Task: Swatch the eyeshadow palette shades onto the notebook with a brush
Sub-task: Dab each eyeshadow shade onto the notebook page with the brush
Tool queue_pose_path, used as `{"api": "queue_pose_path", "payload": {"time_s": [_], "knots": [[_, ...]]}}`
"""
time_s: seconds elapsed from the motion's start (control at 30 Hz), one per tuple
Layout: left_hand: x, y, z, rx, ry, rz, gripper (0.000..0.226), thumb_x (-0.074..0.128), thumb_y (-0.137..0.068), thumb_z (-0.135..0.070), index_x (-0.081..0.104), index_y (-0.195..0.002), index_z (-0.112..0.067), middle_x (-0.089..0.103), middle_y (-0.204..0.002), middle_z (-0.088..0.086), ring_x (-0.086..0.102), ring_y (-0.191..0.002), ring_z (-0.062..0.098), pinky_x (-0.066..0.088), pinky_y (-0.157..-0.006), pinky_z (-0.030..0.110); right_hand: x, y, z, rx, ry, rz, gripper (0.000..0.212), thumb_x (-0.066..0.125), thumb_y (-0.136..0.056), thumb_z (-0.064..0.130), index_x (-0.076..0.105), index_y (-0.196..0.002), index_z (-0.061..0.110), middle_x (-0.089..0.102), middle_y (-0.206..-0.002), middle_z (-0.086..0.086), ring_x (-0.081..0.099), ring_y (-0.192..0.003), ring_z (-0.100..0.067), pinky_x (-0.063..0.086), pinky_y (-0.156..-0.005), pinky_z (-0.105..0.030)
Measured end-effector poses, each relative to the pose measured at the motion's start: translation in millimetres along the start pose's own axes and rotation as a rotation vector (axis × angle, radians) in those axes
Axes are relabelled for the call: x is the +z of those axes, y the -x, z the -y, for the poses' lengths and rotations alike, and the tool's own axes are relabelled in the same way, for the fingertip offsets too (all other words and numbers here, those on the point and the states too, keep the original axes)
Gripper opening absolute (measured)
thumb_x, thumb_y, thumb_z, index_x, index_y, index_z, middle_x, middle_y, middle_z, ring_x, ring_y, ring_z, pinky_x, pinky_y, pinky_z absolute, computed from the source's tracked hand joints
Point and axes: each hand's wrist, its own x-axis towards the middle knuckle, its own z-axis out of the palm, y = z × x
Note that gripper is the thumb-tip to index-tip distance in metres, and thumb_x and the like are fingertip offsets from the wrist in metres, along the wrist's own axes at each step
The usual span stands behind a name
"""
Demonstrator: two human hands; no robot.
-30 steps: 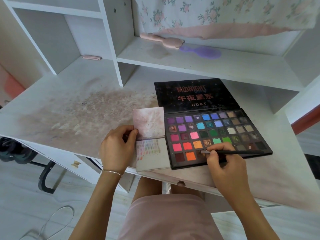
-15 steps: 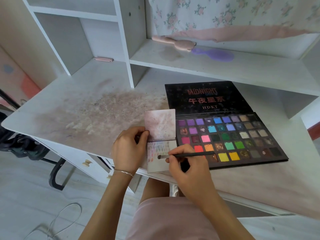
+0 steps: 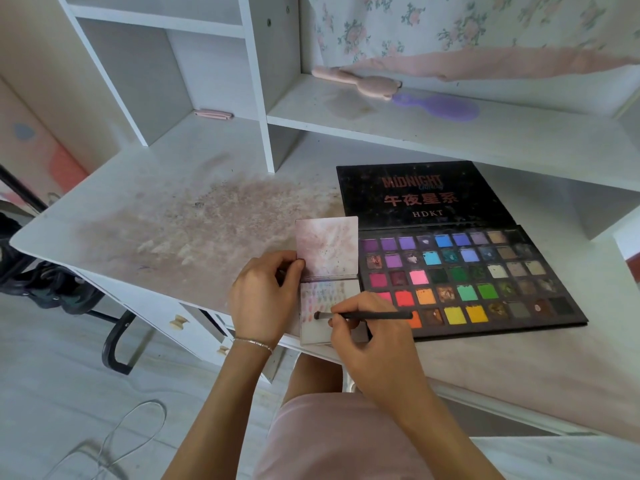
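At the surface's (image 3: 145, 216) near edge, the left grip (image 3: 263, 299) pinches the open notebook (image 3: 327, 251); the right grip (image 3: 367, 337) clamps the brush (image 3: 363, 315) (tip on the lower page), palette (image 3: 485, 271) touching alongside.

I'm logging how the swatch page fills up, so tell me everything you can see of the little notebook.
The notebook is small and lies open at the desk's near edge, touching the left side of the eyeshadow palette. Its upper leaf is smudged pinkish. The lower page carries rows of faint coloured swatches. The left hand pinches its left edge; the tip of the brush, held by the right hand, rests on the lower page.
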Motion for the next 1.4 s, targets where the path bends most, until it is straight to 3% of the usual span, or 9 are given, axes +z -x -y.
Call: {"api": "queue_pose_path", "payload": {"time_s": [0.3, 0.87, 1.4], "knots": [[-0.4, 0.5, -0.8, -0.009, -0.005, 0.01, 0.011, 0.061, -0.084, -0.021, 0.07, -0.089, -0.016, 0.068, -0.08, 0.003, 0.057, -0.078, 0.019, 0.035, -0.063, 0.025, -0.4, 0.9, -0.1, -0.002, 0.015, 0.031, 0.005, 0.058, -0.074, 0.014, 0.062, -0.076, 0.012, 0.054, -0.072, 0.011, 0.053, -0.071, -0.01, 0.048, -0.064, -0.026], [0.6, 0.4, 0.0, -0.007, 0.001, -0.007, 0.011, 0.062, -0.084, -0.021, 0.071, -0.089, -0.016, 0.069, -0.08, 0.002, 0.055, -0.074, 0.015, 0.034, -0.061, 0.024, 0.3, 0.3, 0.6, -0.001, 0.015, 0.014, 0.005, 0.058, -0.075, 0.013, 0.062, -0.077, 0.011, 0.055, -0.073, 0.009, 0.054, -0.071, -0.012, 0.05, -0.063, -0.031], [1.7, 0.4, 2.5, -0.003, 0.009, -0.009, 0.01, 0.063, -0.083, -0.021, 0.07, -0.088, -0.016, 0.068, -0.078, 0.002, 0.05, -0.071, 0.01, 0.035, -0.061, 0.024, 0.6, 1.0, -2.5, 0.01, 0.009, 0.033, 0.006, 0.057, -0.074, 0.015, 0.062, -0.077, 0.012, 0.053, -0.073, 0.012, 0.051, -0.074, -0.009, 0.047, -0.064, -0.026]]}}
